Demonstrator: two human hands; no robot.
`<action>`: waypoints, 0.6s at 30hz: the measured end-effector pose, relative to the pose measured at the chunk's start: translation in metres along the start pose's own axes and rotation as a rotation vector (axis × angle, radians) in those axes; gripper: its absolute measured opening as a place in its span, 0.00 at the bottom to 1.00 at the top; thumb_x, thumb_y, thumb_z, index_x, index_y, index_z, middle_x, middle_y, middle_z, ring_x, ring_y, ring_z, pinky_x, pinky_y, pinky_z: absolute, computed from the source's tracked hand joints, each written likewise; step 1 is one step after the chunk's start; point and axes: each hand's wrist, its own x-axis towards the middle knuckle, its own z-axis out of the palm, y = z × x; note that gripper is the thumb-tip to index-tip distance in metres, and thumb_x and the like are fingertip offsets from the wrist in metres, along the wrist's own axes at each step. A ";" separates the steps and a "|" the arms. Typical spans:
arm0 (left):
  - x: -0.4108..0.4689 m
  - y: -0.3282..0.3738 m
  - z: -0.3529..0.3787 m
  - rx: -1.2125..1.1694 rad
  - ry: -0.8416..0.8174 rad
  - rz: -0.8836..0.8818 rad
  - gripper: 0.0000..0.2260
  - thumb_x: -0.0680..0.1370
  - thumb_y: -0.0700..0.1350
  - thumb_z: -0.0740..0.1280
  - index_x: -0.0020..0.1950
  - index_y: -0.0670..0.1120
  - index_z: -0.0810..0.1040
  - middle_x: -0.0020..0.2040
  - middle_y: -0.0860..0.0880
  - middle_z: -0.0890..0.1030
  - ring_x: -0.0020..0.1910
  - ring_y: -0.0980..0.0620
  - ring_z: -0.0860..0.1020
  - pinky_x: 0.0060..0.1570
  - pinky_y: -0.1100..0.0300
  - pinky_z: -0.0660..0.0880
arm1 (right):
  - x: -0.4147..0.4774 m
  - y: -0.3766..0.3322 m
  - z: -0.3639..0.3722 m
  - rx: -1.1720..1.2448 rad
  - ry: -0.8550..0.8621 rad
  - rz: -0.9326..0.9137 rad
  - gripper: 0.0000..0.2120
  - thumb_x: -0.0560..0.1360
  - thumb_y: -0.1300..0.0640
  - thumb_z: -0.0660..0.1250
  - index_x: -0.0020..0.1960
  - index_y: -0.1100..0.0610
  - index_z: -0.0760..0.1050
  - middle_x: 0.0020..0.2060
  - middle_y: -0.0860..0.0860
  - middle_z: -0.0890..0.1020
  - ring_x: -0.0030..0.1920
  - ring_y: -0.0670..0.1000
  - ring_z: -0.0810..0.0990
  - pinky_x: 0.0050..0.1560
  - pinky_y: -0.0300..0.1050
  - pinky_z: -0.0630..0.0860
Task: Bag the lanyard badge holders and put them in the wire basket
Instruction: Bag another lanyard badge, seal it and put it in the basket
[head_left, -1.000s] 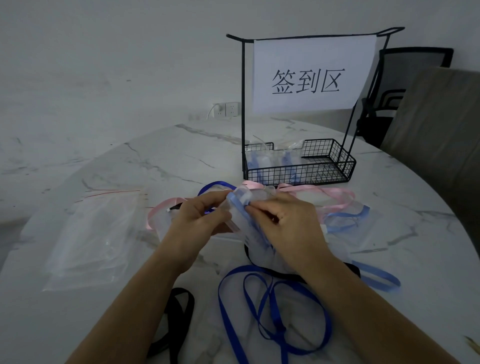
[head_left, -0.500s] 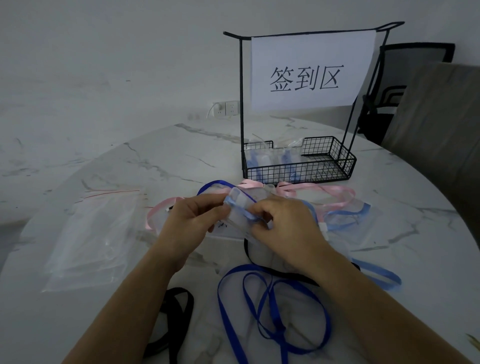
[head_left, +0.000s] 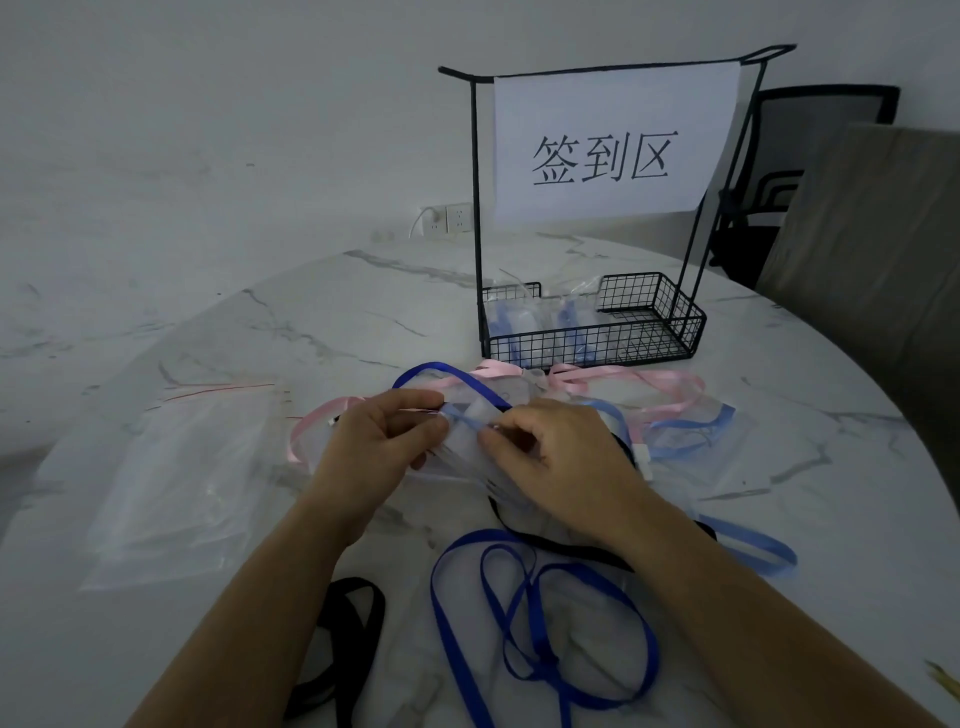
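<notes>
Both hands meet over the table's middle on a clear plastic bag (head_left: 467, 457) with a light blue lanyard badge holder inside. My left hand (head_left: 379, 447) pinches the bag's left top edge. My right hand (head_left: 550, 452) pinches the same edge just to the right. The black wire basket (head_left: 649, 332) stands behind them, with two bagged blue badge holders (head_left: 530, 322) in its left half. Loose lanyards lie around the hands: dark blue (head_left: 524, 613) in front, pink (head_left: 623, 379) behind, light blue (head_left: 748, 545) at right, black (head_left: 348, 629) at lower left.
A stack of empty clear zip bags (head_left: 182, 478) lies at the left of the round marble table (head_left: 311, 322). A white paper sign (head_left: 608, 150) hangs on the basket's tall frame. A black office chair (head_left: 795, 171) and a grey panel (head_left: 872, 280) stand at the right.
The bag has come down from a tilted, raised hold to lie flatter and lower between my hands. My fingers have moved closer together along its top edge.
</notes>
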 end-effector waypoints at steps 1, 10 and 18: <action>0.001 -0.001 -0.001 0.006 0.017 -0.005 0.08 0.76 0.40 0.72 0.53 0.50 0.82 0.41 0.51 0.86 0.35 0.57 0.80 0.37 0.65 0.78 | 0.000 0.001 0.000 -0.002 0.021 -0.032 0.13 0.81 0.48 0.62 0.45 0.53 0.82 0.36 0.47 0.79 0.37 0.44 0.75 0.37 0.41 0.70; 0.000 0.005 -0.010 -0.110 -0.025 0.045 0.10 0.76 0.37 0.70 0.56 0.46 0.84 0.49 0.51 0.87 0.44 0.54 0.81 0.42 0.64 0.78 | 0.004 0.002 0.003 0.235 0.309 -0.032 0.07 0.79 0.56 0.69 0.48 0.56 0.85 0.38 0.38 0.82 0.40 0.39 0.80 0.42 0.29 0.72; 0.007 -0.001 -0.027 0.763 0.373 0.220 0.10 0.80 0.45 0.67 0.59 0.46 0.82 0.53 0.48 0.83 0.51 0.48 0.79 0.49 0.51 0.76 | 0.004 0.008 0.008 0.384 0.337 0.064 0.06 0.72 0.60 0.76 0.48 0.53 0.86 0.33 0.33 0.82 0.38 0.42 0.83 0.40 0.35 0.79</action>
